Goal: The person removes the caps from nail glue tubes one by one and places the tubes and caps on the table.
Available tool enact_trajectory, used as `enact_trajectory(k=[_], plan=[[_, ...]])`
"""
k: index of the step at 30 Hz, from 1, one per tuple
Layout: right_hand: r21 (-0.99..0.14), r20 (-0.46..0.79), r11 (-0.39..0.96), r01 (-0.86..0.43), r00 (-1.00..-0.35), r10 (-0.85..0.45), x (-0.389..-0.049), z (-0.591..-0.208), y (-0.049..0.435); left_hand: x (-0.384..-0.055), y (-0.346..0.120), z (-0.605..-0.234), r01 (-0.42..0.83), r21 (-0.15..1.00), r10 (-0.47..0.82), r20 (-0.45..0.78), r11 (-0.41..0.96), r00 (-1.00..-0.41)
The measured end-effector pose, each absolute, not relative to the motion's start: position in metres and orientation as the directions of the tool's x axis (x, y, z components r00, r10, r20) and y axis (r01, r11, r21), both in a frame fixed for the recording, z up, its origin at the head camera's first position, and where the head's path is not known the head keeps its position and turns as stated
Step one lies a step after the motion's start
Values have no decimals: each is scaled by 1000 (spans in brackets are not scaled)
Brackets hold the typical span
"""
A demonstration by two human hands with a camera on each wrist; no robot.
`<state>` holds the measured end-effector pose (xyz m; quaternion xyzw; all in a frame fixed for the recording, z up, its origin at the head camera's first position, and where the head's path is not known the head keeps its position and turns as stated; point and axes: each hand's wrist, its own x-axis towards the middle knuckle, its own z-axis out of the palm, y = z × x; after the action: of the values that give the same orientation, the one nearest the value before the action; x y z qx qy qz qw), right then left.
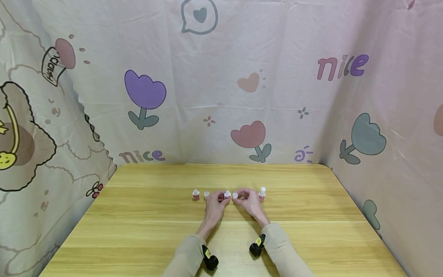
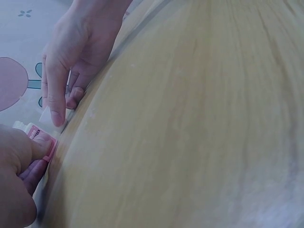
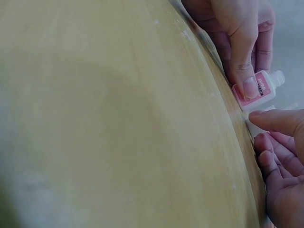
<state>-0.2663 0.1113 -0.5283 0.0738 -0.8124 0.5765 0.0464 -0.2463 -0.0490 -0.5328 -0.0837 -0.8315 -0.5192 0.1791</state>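
Near the middle of the table my left hand (image 1: 215, 207) holds a small white bottle (image 1: 227, 195). Its pink label and bare, clear-looking neck show in the right wrist view, where the left thumb (image 3: 250, 88) presses on the label of the bottle (image 3: 266, 90). Just to the right, my right hand (image 1: 250, 202) pinches a small white cap (image 1: 235, 196) with a thin tip, close to the table. Fingers partly hide the cap in both wrist views. Bottle and cap stand side by side, a narrow gap apart in the head view.
Another uncapped bottle (image 1: 195, 195) stands to the left, with a small white cap (image 1: 206, 194) between it and my left hand. A bottle with a tall white cap (image 1: 262, 194) stands right of my right hand. Patterned cloth (image 1: 207, 77) hangs behind the wooden table (image 1: 155, 215).
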Motion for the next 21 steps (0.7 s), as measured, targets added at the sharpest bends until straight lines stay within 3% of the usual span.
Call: enact_trajectory(k=[6,21], plan=[[-929,157,328,-169,-986,-65,-266,-527,111,-246,-49,-529,251,865,-54,303,433,-951],[-925,162,336,-176,-984,-70,-265,-526,112,-246,-49,-529,253,871,-51,301,421,-952]])
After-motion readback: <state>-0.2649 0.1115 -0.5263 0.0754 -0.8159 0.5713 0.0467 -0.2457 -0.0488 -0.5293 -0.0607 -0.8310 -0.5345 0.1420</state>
